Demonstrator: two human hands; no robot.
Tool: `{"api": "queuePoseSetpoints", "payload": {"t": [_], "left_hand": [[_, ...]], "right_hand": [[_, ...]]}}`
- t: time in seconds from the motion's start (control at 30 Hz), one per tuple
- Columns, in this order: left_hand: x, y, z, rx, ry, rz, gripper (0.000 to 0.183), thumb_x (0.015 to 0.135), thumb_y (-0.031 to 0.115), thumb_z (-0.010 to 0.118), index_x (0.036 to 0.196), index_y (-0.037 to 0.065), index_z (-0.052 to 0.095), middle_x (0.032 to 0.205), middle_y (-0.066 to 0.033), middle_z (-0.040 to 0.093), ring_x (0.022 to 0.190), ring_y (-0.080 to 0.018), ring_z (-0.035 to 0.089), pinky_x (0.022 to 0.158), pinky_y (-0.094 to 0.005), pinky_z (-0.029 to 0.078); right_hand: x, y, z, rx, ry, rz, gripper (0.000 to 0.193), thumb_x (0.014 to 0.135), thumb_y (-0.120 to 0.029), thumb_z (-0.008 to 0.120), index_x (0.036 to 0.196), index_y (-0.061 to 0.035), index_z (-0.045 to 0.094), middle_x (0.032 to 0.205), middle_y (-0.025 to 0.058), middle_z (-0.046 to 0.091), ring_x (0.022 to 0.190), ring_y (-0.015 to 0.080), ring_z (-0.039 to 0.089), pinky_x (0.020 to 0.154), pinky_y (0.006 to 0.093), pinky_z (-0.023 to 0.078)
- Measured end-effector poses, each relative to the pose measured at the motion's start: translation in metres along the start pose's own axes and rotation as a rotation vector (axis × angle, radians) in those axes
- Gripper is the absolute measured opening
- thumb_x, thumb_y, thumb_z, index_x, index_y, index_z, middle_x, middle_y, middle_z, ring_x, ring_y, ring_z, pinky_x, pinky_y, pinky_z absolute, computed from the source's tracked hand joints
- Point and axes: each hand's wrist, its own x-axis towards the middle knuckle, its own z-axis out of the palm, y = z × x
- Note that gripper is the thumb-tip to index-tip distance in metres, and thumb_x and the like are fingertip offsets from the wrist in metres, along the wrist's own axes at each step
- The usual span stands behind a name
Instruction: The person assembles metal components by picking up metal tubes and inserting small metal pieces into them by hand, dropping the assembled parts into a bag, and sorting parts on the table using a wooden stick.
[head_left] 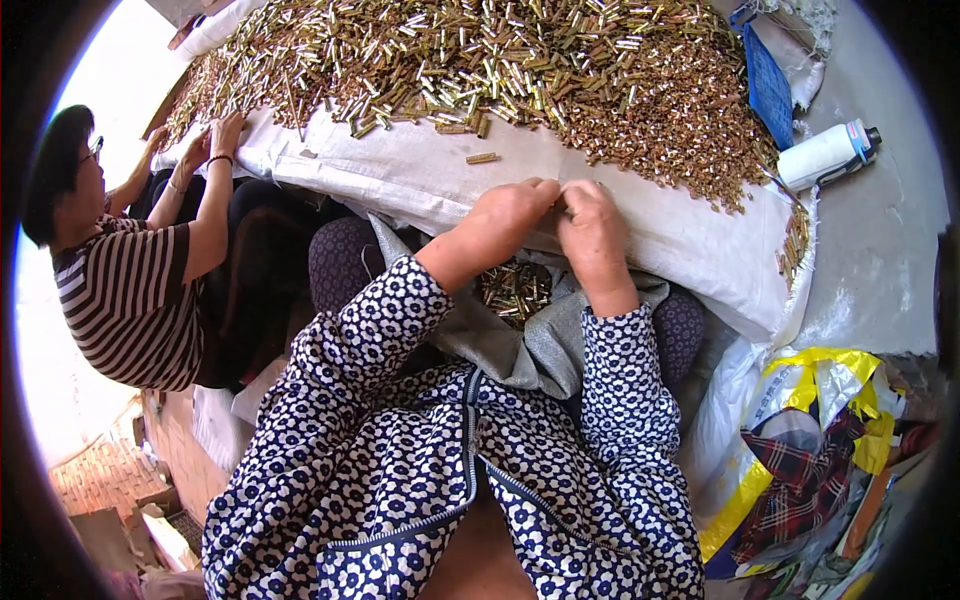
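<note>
My left hand (508, 212) and my right hand (592, 228) meet at the near edge of a cloth-covered table (400, 165). Both have their fingers closed in a pinch, fingertips nearly touching. Whatever lies between them is too small or hidden to make out. Just beyond my left hand, a single brass-coloured metal tube (482, 158) lies apart on the cloth. Behind it spreads a large heap of similar metal tubes (440, 70). Below my wrists, a grey cloth (545, 345) across my lap surrounds a pile of finished-looking metal pieces (515, 290).
A heap of smaller copper-coloured parts (660, 120) covers the table's right side. Beyond it stand a blue flap (768, 90) and a white bottle (825, 157) lying on its side. At left a person in a striped shirt (135, 300) works at the heap. Plastic bags (735, 470) sit at lower right.
</note>
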Motion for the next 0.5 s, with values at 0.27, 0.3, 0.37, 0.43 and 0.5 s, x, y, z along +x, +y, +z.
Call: {"api": "queuePoseSetpoints", "payload": {"t": [0.27, 0.3, 0.37, 0.43, 0.5], "left_hand": [[0.012, 0.014, 0.002, 0.164, -0.167, -0.016, 0.022, 0.066, -0.002, 0.052, 0.086, 0.002, 0.044, 0.080, -0.0169, 0.055, 0.075, -0.0343, 0.058, 0.060, -0.0399, 0.047], [0.012, 0.010, 0.003, 0.142, -0.144, 0.004, 0.022, 0.066, -0.003, 0.051, 0.086, 0.002, 0.044, 0.080, -0.0173, 0.055, 0.075, -0.0346, 0.058, 0.060, -0.0399, 0.047], [0.012, 0.003, 0.006, 0.129, -0.117, 0.023, 0.022, 0.066, -0.003, 0.051, 0.086, 0.001, 0.044, 0.080, -0.0176, 0.055, 0.075, -0.0350, 0.057, 0.061, -0.0398, 0.047], [0.013, -0.002, 0.010, 0.135, -0.080, 0.018, 0.014, 0.072, -0.001, 0.051, 0.085, 0.000, 0.046, 0.075, -0.0158, 0.056, 0.067, -0.0292, 0.059, 0.057, -0.0355, 0.047], [0.009, -0.014, 0.006, -0.112, -0.079, -0.149, 0.010, 0.075, 0.002, 0.052, 0.084, 0.000, 0.047, 0.072, -0.0130, 0.056, 0.063, -0.0241, 0.058, 0.055, -0.0325, 0.046]], "right_hand": [[0.006, 0.024, -0.005, -0.360, 0.066, 0.069, 0.008, 0.071, -0.005, 0.054, 0.078, -0.0032, 0.057, 0.088, 0.0112, 0.056, 0.084, 0.0288, 0.052, 0.074, 0.0384, 0.044], [0.005, 0.029, -0.003, -0.354, 0.069, 0.065, 0.008, 0.072, -0.006, 0.053, 0.078, -0.0036, 0.058, 0.088, 0.0112, 0.056, 0.084, 0.0287, 0.052, 0.074, 0.0383, 0.044], [0.006, 0.031, -0.002, -0.332, 0.104, 0.037, 0.008, 0.072, -0.006, 0.053, 0.077, -0.0044, 0.059, 0.087, 0.0110, 0.055, 0.083, 0.0286, 0.052, 0.073, 0.0381, 0.044], [0.003, 0.028, -0.005, -0.364, 0.121, 0.037, 0.007, 0.073, -0.006, 0.053, 0.077, -0.0046, 0.059, 0.086, 0.0108, 0.055, 0.082, 0.0286, 0.052, 0.072, 0.0381, 0.044], [0.002, 0.023, -0.008, -0.418, 0.131, 0.062, 0.007, 0.073, -0.006, 0.055, 0.078, -0.0057, 0.059, 0.085, 0.0105, 0.055, 0.081, 0.0282, 0.052, 0.071, 0.0377, 0.044]]}}
